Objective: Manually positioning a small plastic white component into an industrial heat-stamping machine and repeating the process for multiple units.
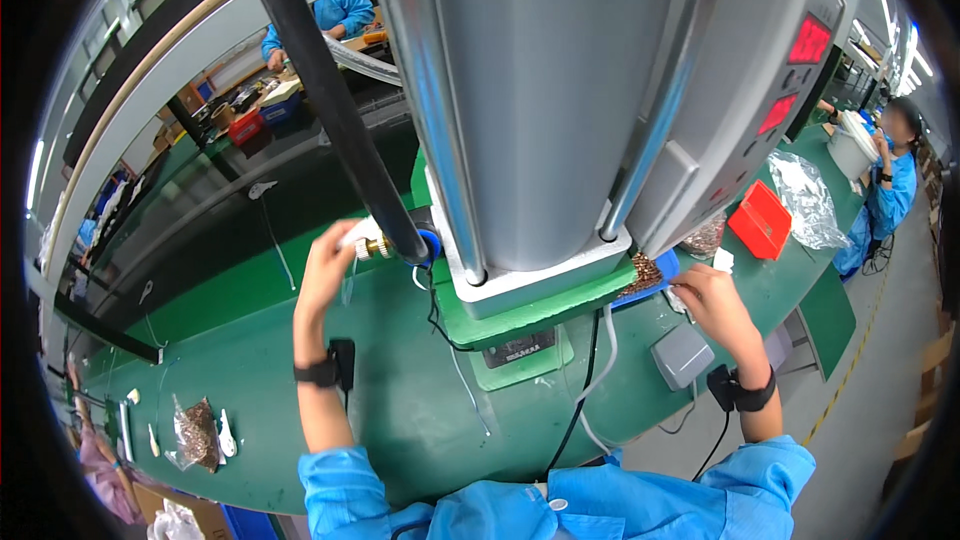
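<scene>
Copper-brown small parts (640,275) heaped in blue plastic tray (668,268), just right of tall grey cylindrical machine (545,110). Right hand (712,302) at tray's edge, fingertips drawn close together; cannot tell whether they pinch anything. Left hand (330,255) beside knurled brass fitting (373,248) on machine's left; cannot tell its grip. Red plastic bin (760,220) beyond tray; rounded grey box (683,355) nearer, on green tabletop (400,410). Clear bag of brown parts (200,434) far left.
</scene>
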The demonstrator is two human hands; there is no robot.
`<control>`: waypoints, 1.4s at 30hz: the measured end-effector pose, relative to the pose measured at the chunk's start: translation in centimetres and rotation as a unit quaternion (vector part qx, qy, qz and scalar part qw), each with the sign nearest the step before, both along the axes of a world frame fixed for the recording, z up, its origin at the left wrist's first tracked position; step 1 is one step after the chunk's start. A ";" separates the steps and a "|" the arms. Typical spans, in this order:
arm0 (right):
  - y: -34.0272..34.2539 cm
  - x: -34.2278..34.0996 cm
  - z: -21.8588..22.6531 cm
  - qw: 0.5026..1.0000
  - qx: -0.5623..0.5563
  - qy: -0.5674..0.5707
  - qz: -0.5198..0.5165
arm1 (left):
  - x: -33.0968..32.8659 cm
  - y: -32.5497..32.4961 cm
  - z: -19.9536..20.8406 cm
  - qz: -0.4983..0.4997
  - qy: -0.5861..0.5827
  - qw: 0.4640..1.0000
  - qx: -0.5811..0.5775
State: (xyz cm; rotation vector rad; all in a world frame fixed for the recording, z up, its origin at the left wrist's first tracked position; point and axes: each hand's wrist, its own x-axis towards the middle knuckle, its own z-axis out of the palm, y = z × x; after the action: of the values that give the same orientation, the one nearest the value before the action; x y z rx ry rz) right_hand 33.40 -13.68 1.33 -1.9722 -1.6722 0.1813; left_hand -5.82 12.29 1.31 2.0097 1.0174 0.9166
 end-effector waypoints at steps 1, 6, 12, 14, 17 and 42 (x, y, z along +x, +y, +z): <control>-0.6 -0.4 0.3 1.000 -0.002 0.019 -0.018 | 0.2 3.3 -3.1 0.090 0.106 0.987 0.080; -2.2 -2.6 0.5 0.998 0.063 0.024 0.001 | 6.7 8.5 -10.1 0.253 0.364 0.804 0.397; -3.8 -2.7 1.3 0.998 0.068 -0.001 0.002 | 13.4 6.0 -13.7 0.054 0.375 0.915 0.138; -4.3 -2.9 1.7 0.998 0.066 0.004 -0.005 | 11.7 6.7 -14.4 0.062 0.389 0.910 0.129; -5.1 -2.6 1.5 0.999 0.034 0.025 -0.031 | 8.8 7.5 -14.4 0.052 0.397 0.908 0.122; -0.7 -6.2 0.1 0.990 0.074 -0.010 0.122 | 9.0 -13.2 -6.2 -0.174 -0.324 0.930 -0.009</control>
State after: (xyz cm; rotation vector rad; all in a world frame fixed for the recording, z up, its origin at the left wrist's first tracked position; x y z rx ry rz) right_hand 27.20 -14.42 1.48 -1.6643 -1.8812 0.1217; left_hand 3.22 -0.91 -4.89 1.6103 0.2896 1.2384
